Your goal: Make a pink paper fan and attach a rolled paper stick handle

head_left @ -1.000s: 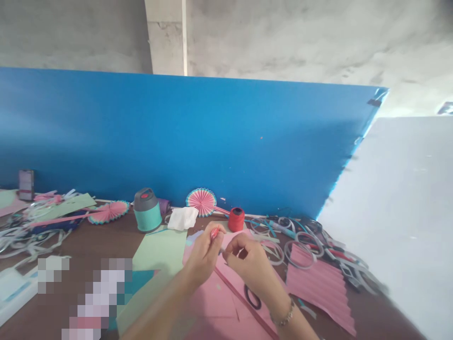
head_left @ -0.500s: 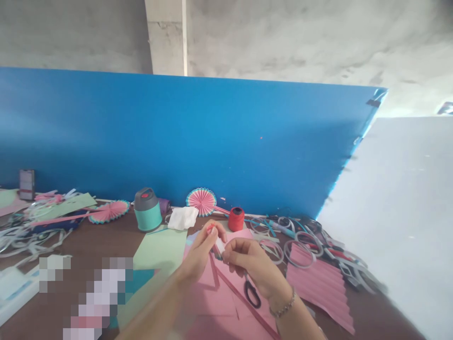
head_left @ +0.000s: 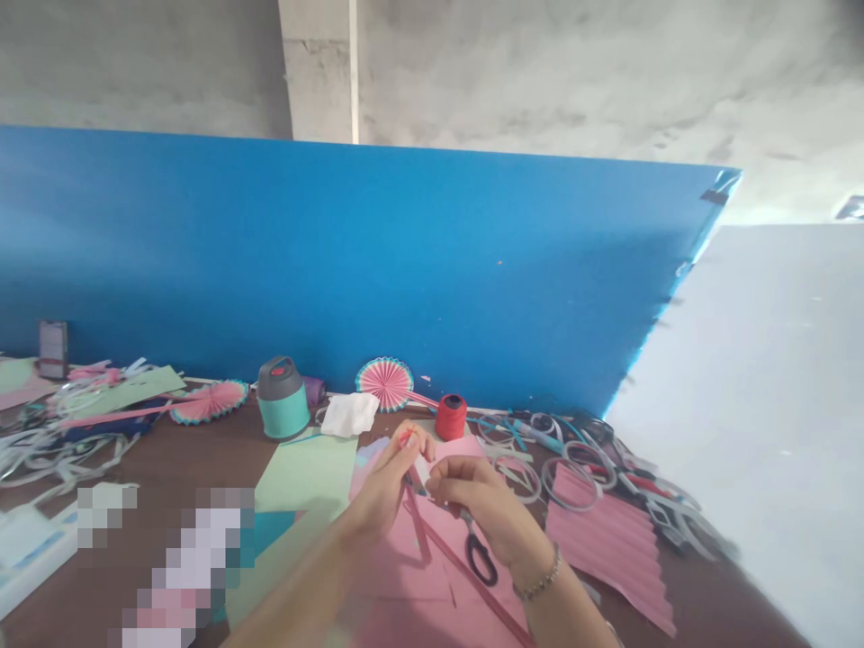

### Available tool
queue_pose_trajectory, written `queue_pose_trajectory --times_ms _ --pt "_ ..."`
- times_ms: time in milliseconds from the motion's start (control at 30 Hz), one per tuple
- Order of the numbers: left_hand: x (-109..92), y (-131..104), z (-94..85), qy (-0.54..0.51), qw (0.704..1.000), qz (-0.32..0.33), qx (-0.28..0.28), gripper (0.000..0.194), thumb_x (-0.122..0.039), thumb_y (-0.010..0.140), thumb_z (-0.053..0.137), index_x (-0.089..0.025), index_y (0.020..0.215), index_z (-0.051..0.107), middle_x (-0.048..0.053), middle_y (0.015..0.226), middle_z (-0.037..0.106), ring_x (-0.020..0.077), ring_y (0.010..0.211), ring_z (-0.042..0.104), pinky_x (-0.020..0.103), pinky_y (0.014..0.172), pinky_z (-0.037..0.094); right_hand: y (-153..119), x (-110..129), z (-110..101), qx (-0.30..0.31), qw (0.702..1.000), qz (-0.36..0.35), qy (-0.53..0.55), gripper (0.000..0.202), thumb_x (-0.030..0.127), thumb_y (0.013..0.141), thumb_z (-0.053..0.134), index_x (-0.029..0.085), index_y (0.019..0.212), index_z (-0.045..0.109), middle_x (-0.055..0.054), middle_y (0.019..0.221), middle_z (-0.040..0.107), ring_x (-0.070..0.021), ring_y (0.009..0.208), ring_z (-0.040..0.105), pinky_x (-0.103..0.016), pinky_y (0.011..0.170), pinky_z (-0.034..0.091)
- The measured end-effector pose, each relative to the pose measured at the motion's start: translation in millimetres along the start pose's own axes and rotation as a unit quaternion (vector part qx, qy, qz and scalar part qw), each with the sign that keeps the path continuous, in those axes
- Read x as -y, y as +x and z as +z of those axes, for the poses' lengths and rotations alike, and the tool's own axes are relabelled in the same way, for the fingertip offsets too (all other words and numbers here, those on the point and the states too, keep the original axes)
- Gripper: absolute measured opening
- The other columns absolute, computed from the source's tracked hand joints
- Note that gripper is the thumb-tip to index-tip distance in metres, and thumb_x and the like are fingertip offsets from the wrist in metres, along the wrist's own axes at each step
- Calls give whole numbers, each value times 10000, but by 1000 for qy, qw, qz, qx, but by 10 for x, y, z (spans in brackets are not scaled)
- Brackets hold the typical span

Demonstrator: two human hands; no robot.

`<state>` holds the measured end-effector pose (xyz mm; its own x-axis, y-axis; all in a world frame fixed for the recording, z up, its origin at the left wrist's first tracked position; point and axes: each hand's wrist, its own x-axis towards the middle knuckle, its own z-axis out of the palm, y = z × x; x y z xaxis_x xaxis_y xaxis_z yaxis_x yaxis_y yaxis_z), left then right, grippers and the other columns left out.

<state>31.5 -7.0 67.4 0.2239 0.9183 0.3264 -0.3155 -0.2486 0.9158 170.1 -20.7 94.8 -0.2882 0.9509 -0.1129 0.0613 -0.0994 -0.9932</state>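
My left hand (head_left: 390, 477) is closed around a small pink and white folded paper piece (head_left: 419, 470), with a bit of red at the fingertips. From it a pink strip (head_left: 417, 522) hangs over the pink paper sheets (head_left: 405, 585). Close beside it on the right, my right hand (head_left: 472, 490) has thumb and fingers pinched together at the piece's edge; what lies between those fingertips is too small to tell. Black-handled scissors (head_left: 481, 560) lie on the pink sheets under my right hand, their blades partly hidden.
A red thread spool (head_left: 451, 418), a white tissue (head_left: 349, 415), a teal flask (head_left: 283, 400) and a pink paper fan (head_left: 384, 384) stand or lie behind my hands. Pleated pink paper (head_left: 607, 544) and coiled strips (head_left: 573, 477) lie right; green paper (head_left: 307, 477) lies left.
The hanging pink strip has swung slightly to the right and downward. Both hands have stayed in nearly the same place, with small finger shifts.
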Motion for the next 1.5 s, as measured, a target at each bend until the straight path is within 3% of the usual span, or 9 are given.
queue_pose_trajectory --times_ms 167,467,567,767,1033,1267,1500 --pt "36 10 -20 21 999 -17 -32 295 -467 880 418 -205 753 470 -14 777 418 116 624 386 231 556 378 -3 8 20 -11 1000 12 9 101 256 558 614 161 543 582 16 563 512 -91 532 399 -238 506 299" --pt "3 23 9 -43 999 -26 -13 254 -400 892 408 -200 743 457 -9 765 394 126 684 414 225 586 391 37 -34 29 -9 1000 16 12 83 243 559 603 163 543 587 11 573 523 -99 557 417 -235 522 316" --pt "28 36 -13 18 999 -11 -31 283 -427 896 402 -203 728 444 -19 758 400 111 634 409 220 569 387 21 -19 30 -22 999 23 9 90 249 556 612 165 553 580 13 592 519 -100 570 411 -238 531 307" --pt "16 60 -79 94 995 -28 7 280 -422 899 397 -198 738 441 -33 754 450 78 534 423 220 547 395 -6 -4 38 -69 997 -9 -38 82 236 566 598 164 549 562 24 570 484 -94 559 369 -246 544 285" --pt "-136 42 -66 162 986 -28 17 295 -445 894 394 -202 732 438 -51 695 398 87 558 411 227 583 373 22 -36 24 -25 997 14 66 92 218 553 589 160 511 532 31 488 482 -66 454 358 -229 468 248" --pt "-41 40 -129 111 993 -27 35 297 -448 910 360 -206 762 447 -50 693 406 94 565 469 233 584 386 -30 4 44 -1 992 27 125 79 218 559 619 153 564 574 6 542 558 -75 475 444 -207 448 279" --pt "-49 30 -104 29 999 -15 17 294 -433 896 393 -190 744 462 -34 696 425 87 533 417 225 543 366 -63 58 52 -12 999 21 47 90 239 576 606 156 548 583 13 518 545 -75 457 455 -207 418 243"
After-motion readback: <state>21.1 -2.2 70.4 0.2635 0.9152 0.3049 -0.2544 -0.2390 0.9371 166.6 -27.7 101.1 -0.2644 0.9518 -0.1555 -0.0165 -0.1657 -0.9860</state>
